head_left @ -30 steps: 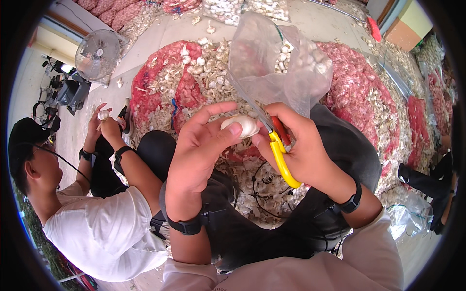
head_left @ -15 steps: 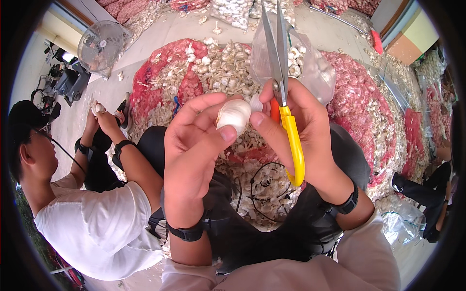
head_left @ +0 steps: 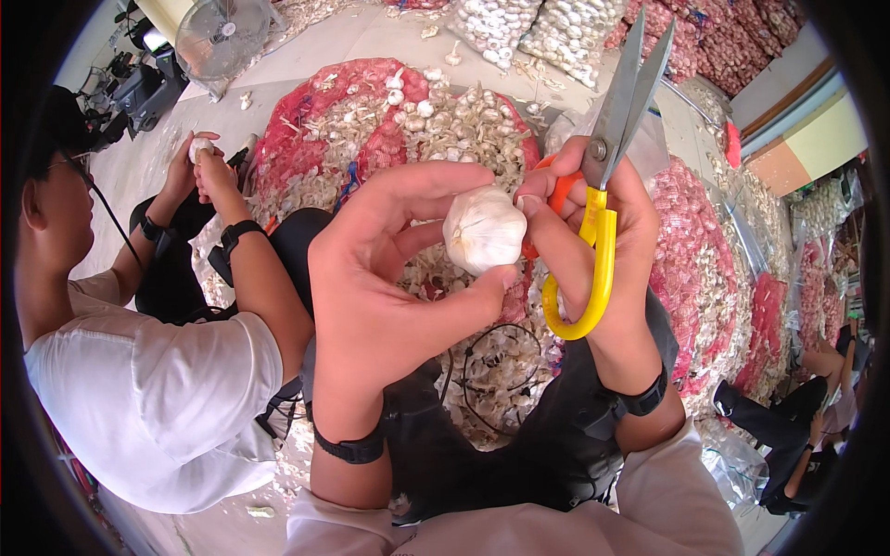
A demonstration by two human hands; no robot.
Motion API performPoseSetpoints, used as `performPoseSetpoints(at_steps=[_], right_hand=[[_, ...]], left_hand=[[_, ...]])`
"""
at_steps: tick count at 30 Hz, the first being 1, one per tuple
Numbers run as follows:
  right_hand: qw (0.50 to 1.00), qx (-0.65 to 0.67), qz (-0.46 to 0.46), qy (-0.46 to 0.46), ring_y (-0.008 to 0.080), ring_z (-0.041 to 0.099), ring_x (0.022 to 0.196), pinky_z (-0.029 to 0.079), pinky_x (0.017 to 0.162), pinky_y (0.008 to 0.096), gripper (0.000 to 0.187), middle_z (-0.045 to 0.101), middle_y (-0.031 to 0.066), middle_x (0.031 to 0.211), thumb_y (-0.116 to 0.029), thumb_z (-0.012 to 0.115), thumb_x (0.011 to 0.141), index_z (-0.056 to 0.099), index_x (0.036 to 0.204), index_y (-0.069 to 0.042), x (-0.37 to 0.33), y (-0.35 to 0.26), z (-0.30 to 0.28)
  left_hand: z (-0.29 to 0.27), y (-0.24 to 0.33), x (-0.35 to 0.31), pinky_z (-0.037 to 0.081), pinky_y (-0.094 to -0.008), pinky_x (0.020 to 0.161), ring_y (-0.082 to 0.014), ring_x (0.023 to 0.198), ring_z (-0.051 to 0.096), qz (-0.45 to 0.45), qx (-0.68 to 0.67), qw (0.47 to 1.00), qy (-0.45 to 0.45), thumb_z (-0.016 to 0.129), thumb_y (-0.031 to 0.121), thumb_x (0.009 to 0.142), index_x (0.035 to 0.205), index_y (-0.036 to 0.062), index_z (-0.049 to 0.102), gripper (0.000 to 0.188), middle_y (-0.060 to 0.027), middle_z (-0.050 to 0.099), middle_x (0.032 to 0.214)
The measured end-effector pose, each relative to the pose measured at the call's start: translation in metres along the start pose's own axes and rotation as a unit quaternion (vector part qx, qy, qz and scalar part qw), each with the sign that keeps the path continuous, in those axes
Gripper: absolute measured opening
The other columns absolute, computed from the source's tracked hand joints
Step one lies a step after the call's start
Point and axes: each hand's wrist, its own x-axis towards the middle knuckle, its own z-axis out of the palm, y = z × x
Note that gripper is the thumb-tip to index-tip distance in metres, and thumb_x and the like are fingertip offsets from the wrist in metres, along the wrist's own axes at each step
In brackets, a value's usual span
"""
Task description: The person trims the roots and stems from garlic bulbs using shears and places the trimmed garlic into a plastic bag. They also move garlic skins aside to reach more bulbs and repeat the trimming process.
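My left hand (head_left: 394,287) grips a white garlic bulb (head_left: 485,232) between thumb and fingers, its root side turned up toward me. Beside it, my right hand (head_left: 638,232) is closed round a pair of scissors (head_left: 604,278) with one yellow and one orange handle loop. The steel blades point up and away, slightly parted, clear of the bulb. My right thumb and index finger come close to the bulb's right side; whether they touch it I cannot tell. Below lies a heap of loose garlic and dry skins (head_left: 505,366) between my knees.
A red mesh sack (head_left: 301,107) lies spread under garlic ahead, and a full one (head_left: 691,269) stands to the right. On my left, a person in a white shirt (head_left: 176,389) holds a garlic bulb. Bags of white garlic (head_left: 575,42) and a fan (head_left: 222,37) stand farther back.
The garlic bulb has turned so its root side shows. Both hands and the scissors have shifted right, and the loose skin that was between the right fingertips no longer shows. The view has swung.
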Motion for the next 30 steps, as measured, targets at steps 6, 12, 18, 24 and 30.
performPoseSetpoints(at_steps=[6,12,18,24,30], right_hand=[[0.993,-0.119,0.013,-0.009,0.0071,0.061,0.079,0.048,0.066,0.0204,0.031,0.064,0.005,0.084,0.009,0.065,0.083,0.05,0.108,-0.002,0.011,0.016,0.01],[0.998,0.012,0.063,-0.018,0.0129,0.064,0.087,0.051,0.076,0.0238,0.037,0.065,0.009,0.091,0.001,0.071,0.084,0.047,0.112,-0.002,0.011,0.006,0.018],[0.992,0.067,0.105,-0.012,0.0173,0.065,0.089,0.053,0.079,0.0291,0.04,0.064,0.0119,0.095,0.0,0.073,0.081,0.047,0.112,-0.003,0.006,0.003,0.012],[0.973,0.18,0.134,0.046,0.0191,0.065,0.088,0.053,0.077,0.03,0.041,0.063,0.0141,0.098,0.0,0.072,0.08,0.047,0.111,-0.004,-0.002,0.009,0.008],[0.982,0.103,0.157,0.015,0.0165,0.063,0.09,0.052,0.07,0.0272,0.042,0.062,0.0127,0.097,-0.004,0.074,0.081,0.046,0.112,-0.005,-0.006,-0.006,-0.01]], left_hand=[[-0.013,-0.001,-0.001,0.049,-0.0324,0.094,-0.0204,0.109,0.061,0.065,0.021,0.997,0.044,0.075,-0.01,0.065,0.118,-0.0072,0.053,0.058,-0.0174,0.062,0.118],[-0.014,-0.007,-0.003,0.048,-0.0341,0.097,-0.0219,0.112,0.059,0.097,0.215,0.971,0.049,0.074,-0.009,0.067,0.119,-0.0084,0.054,0.056,-0.0173,0.059,0.122],[-0.011,-0.006,0.001,0.049,-0.034,0.096,-0.0226,0.112,0.06,0.15,0.203,0.965,0.073,0.078,-0.007,0.068,0.121,-0.0082,0.054,0.059,-0.0177,0.059,0.122],[-0.003,-0.008,-0.002,0.052,-0.0315,0.092,-0.022,0.106,0.064,0.074,0.165,0.982,0.05,0.081,-0.006,0.068,0.123,-0.0067,0.054,0.061,-0.0158,0.064,0.116],[0.006,-0.008,0.0,0.053,-0.0299,0.088,-0.0198,0.105,0.064,0.062,0.201,0.977,0.019,0.081,-0.006,0.068,0.122,-0.0063,0.055,0.06,-0.0146,0.064,0.115]])
